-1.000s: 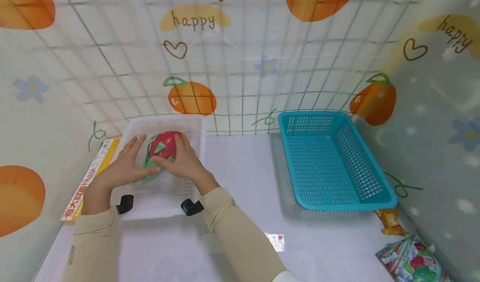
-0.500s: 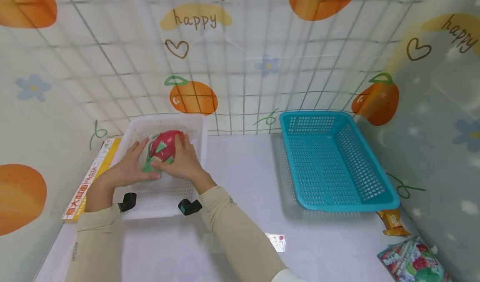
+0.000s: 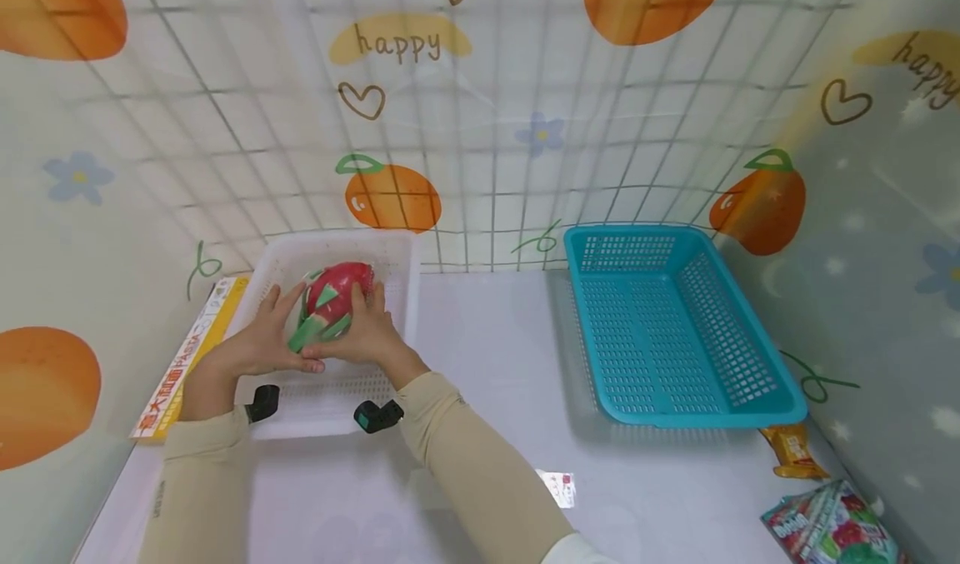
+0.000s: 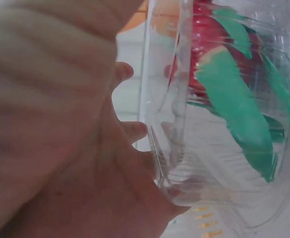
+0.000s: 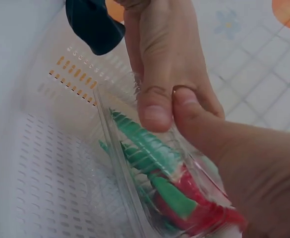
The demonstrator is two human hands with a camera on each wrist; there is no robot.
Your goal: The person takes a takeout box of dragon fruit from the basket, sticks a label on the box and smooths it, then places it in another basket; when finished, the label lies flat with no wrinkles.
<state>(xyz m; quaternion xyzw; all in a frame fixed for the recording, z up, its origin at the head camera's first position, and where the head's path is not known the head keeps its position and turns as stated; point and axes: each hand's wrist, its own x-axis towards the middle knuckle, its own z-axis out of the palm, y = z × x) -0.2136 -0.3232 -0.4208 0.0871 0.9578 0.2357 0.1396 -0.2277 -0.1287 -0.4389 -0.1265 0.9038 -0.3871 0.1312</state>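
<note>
The left hand (image 3: 258, 343) and right hand (image 3: 366, 335) grip a clear box (image 4: 209, 148) holding dragon fruit (image 3: 343, 285) over the white basket (image 3: 412, 297), and I'd fear uneven squeezing could make it slip.

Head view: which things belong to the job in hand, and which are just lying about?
For the job:
dragon fruit inside a clear plastic container, held by left hand and right hand
white basket beneath it

Lying about:
pasta box
orange snack packet
fruit-print pouch
white printed packet
turquoise basket (untouched; role unclear)
</note>
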